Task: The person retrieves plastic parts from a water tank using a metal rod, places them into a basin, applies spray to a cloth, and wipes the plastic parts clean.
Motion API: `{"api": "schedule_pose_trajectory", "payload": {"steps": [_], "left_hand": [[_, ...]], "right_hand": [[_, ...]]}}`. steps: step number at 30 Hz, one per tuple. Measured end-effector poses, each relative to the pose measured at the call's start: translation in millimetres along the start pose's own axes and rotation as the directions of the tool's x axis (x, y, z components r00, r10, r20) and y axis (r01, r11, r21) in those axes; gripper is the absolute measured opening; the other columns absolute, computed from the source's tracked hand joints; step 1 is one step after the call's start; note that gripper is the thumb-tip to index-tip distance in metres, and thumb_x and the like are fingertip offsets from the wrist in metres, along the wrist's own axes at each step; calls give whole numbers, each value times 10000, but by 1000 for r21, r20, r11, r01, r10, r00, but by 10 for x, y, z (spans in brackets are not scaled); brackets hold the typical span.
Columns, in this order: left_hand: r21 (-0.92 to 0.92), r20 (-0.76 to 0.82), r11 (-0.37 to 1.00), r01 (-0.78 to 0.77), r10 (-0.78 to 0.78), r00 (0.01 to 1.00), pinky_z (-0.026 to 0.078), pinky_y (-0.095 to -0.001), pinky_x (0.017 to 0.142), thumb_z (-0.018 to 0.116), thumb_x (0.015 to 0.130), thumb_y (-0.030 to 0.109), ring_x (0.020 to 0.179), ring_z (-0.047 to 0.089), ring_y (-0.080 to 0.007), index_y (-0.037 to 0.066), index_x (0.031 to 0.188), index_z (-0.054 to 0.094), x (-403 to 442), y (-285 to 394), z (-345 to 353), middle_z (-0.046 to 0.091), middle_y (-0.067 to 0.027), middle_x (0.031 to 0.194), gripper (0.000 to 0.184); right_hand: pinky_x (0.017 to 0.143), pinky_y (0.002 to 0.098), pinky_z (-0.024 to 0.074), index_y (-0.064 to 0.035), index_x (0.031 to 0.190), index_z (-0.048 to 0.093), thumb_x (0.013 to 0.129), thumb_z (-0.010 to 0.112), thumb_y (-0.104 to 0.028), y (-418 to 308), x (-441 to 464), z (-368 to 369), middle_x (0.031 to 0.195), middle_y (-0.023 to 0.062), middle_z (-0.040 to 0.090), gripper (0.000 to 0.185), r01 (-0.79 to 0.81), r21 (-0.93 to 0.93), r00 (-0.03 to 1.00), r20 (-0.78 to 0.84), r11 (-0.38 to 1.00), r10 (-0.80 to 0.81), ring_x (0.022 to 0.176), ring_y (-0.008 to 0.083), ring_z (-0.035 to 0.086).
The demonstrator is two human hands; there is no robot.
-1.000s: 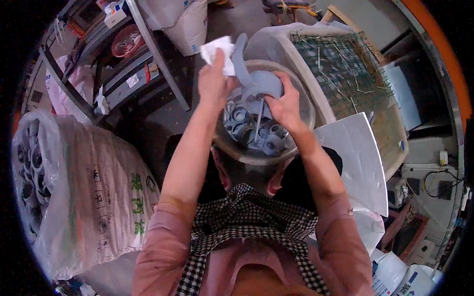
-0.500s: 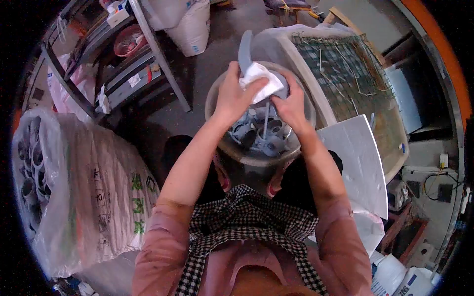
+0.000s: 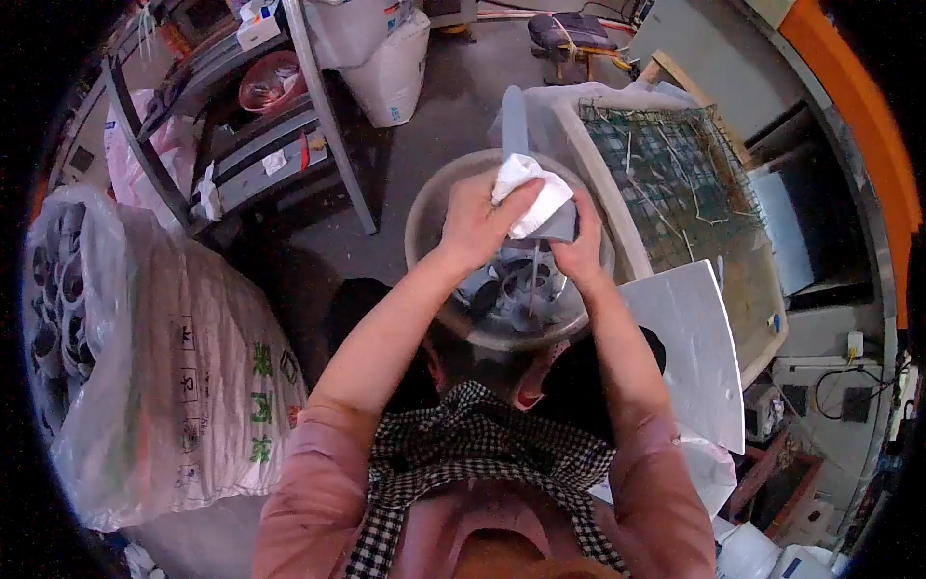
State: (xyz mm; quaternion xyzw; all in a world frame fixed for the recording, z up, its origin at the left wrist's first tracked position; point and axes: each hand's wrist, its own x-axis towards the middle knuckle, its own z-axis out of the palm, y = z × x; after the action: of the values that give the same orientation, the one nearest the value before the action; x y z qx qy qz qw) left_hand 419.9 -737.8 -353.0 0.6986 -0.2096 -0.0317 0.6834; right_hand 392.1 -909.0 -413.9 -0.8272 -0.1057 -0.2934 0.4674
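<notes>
My left hand [image 3: 471, 224] is closed around a white cloth [image 3: 542, 205], pressing it against a grey plastic part [image 3: 516, 124]. The part has a long, slightly curved arm that points away from me and a wider end nearer to me. At that wider end, the fingers of my right hand [image 3: 581, 249] grip its right side. Both hands are above a round tub [image 3: 422, 217]. Several grey plastic pieces [image 3: 529, 294] lie inside it, partly hidden by my hands. The cloth covers the middle of the held part.
A large plastic sack [image 3: 207, 386] of grey fittings stands at my left. Beyond it is a metal rack [image 3: 333, 125] with a red basket [image 3: 270, 82]. To the right are a long trough [image 3: 617, 207] with green mesh and a white board [image 3: 690, 328]. A stool [image 3: 574, 37] stands farther back.
The grey part has turned in my hands, so its wider end now shows below the cloth. Cloth and hands have shifted slightly right. The whole view has also shifted a little.
</notes>
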Motion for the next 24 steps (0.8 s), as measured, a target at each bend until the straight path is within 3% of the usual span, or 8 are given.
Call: {"api": "schedule_pose_trajectory", "payload": {"steps": [4, 8, 11, 13, 14, 17, 20, 24], "left_hand": [[57, -263, 998, -8, 22, 965, 445, -299, 749, 598, 839, 292, 849, 575, -156, -18, 1047, 556, 232, 14, -72, 626, -109, 921, 376], [-317, -214, 903, 290, -366, 906, 411, -283, 564, 534, 885, 350, 626, 535, -128, 15, 961, 597, 577, -238, -454, 607, -42, 749, 349], [-236, -379, 935, 264, -339, 861, 407, -277, 565, 519, 897, 319, 618, 531, -119, 9, 920, 609, 600, -668, -558, 602, -42, 724, 323], [326, -327, 936, 131, -18, 945, 451, -322, 584, 503, 891, 250, 666, 586, -164, -33, 937, 597, 502, -634, -566, 624, -89, 756, 302], [125, -179, 954, 272, -248, 952, 457, -359, 674, 529, 873, 258, 755, 613, -234, -42, 977, 592, 336, -514, -448, 639, -142, 817, 324], [291, 48, 943, 159, -180, 983, 453, -386, 735, 589, 837, 285, 839, 614, -297, -28, 1015, 590, 85, -458, -104, 635, -186, 896, 360], [512, 96, 833, -211, 188, 977, 456, -400, 750, 665, 774, 300, 861, 604, -346, -20, 1006, 588, 16, -554, 80, 617, -209, 938, 403], [516, 22, 855, 46, -67, 998, 452, -336, 831, 698, 763, 213, 968, 599, -259, 7, 1164, 513, 67, -627, 150, 616, -164, 1047, 487]], "right_hand": [[825, 372, 447, -43, 1090, 503, 601, 598, -8, 17, 45, -73, 1017, 183, 572, 500, 34, -129, 996, 82, 991, -24, 952, 363, 564], [811, 378, 448, -63, 1086, 511, 603, 627, -1, -132, -27, -17, 973, 187, 580, 500, 169, -157, 965, 229, 973, -131, 919, 384, 566], [788, 328, 452, -35, 1073, 515, 635, 684, -24, -31, 7, 55, 945, 139, 614, 469, -247, 7, 954, 179, 969, 242, 875, 260, 595], [786, 314, 451, -26, 1061, 523, 649, 688, -30, 33, 83, 25, 942, 124, 620, 444, -417, 149, 903, 180, 897, 390, 876, 225, 591], [784, 300, 449, -16, 1049, 531, 662, 691, -35, 84, 117, -1, 940, 110, 627, 419, -551, 287, 834, 217, 783, 507, 876, 190, 586], [777, 276, 448, -3, 1075, 544, 666, 683, -16, 189, 106, 17, 965, 88, 616, 431, -622, 347, 782, 228, 702, 580, 871, 166, 577], [770, 262, 443, -1, 1086, 557, 685, 647, 13, 224, 37, 113, 1008, 83, 604, 412, -598, 372, 795, 164, 710, 584, 874, 157, 569], [789, 311, 466, 34, 1083, 565, 662, 677, -57, 378, -42, 231, 981, 160, 638, 445, -589, 406, 769, 16, 699, 639, 884, 224, 610]]}}
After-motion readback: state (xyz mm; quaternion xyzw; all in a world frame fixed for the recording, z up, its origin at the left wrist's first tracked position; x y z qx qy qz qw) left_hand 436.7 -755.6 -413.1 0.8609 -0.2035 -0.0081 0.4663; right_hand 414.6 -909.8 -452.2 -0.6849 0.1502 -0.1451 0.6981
